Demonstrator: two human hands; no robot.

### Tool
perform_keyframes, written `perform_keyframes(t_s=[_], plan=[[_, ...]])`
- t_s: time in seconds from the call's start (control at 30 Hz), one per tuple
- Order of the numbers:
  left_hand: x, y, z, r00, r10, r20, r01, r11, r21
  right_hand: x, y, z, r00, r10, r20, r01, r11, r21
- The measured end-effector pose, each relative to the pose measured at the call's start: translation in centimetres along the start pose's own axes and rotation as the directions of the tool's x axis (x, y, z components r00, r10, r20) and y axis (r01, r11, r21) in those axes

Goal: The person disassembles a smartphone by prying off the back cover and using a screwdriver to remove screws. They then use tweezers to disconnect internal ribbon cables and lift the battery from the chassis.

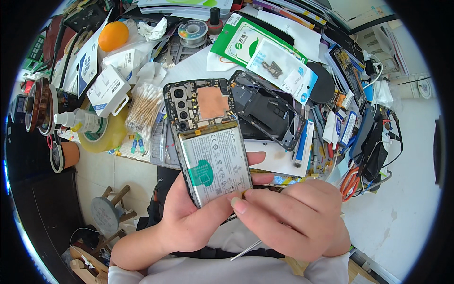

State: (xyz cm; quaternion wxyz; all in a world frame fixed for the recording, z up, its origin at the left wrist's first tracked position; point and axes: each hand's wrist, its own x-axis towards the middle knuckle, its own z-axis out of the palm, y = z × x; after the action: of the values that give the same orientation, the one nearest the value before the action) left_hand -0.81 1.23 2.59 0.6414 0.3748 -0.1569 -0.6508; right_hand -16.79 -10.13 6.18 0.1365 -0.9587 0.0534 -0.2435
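Observation:
My left hand (187, 225) is wrapped round a smartphone (220, 163) with its back cover off. The circuit board, a copper-coloured patch and several camera lenses show at its top. Below them lies a silver battery (217, 165) with a green label. My right hand (295, 217) is closed, thumb and fingertips pinched together at the phone's lower edge beside my left thumb. Whatever lies between those fingertips is hidden. A thin pale rod (246, 251) sticks out below the right palm; its other end is covered. Beyond the phone, a black phone frame (272, 111) rests on the cluttered table.
On the left stand a box of cotton swabs (143, 106), white boxes (109, 90), a bottle (85, 120) and an orange (113, 36). A solder spool (192, 33) and green packet (255, 40) lie at the back. Tools and cables (352, 182) crowd the right; a stool (106, 215) stands below.

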Motion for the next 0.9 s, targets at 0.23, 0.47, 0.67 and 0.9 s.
perform_keyframes(t_s=[0.23, 0.47, 0.67, 0.9], plan=[[0.0, 0.4, 0.0, 1.000, -0.006, -0.015, 0.006, 1.000, 0.002, -0.2, -0.3, 0.6, 0.999, -0.033, -0.007, 0.033, 0.997, -0.069], [0.5, 0.3, -0.3, 1.000, -0.011, 0.010, 0.012, 0.998, -0.069, -0.4, -0.4, 0.9, 0.999, -0.040, -0.019, 0.038, 0.991, -0.127], [0.2, 0.6, -0.1, 1.000, -0.015, 0.011, 0.015, 1.000, -0.009, -0.4, 0.1, 0.7, 0.995, 0.073, -0.066, -0.070, 0.996, 0.047], [-0.1, 0.2, -1.4, 0.998, -0.015, 0.058, 0.014, 1.000, 0.019, -0.4, 0.3, 1.2, 0.952, 0.299, -0.070, -0.263, 0.912, 0.315]])
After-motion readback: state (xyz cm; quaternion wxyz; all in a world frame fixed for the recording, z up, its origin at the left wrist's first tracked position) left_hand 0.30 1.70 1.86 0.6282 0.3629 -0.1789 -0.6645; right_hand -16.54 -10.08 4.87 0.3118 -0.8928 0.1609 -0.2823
